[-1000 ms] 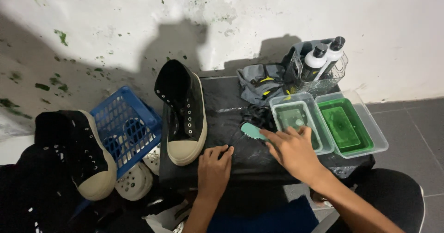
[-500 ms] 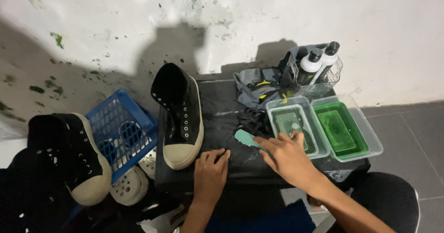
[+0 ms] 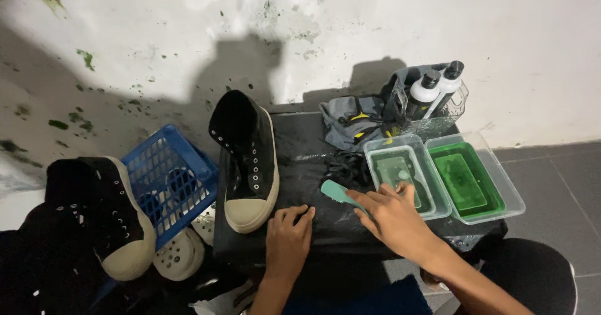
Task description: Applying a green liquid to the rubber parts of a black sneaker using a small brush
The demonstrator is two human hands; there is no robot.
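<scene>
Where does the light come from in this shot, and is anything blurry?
Head view: light comes from behind the person, throwing a head-shaped shadow on the wall; the hands, the black shoe and the green tubs are sharp; frame edges bend slightly.

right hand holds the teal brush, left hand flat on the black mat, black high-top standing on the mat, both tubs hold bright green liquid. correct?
Not quite. In the head view only the outer tub holds bright green liquid; the inner tub beside it holds pale, murky water. The rest stands: right hand on the teal brush, left hand flat on the black mat, black high-top standing on it.
</scene>
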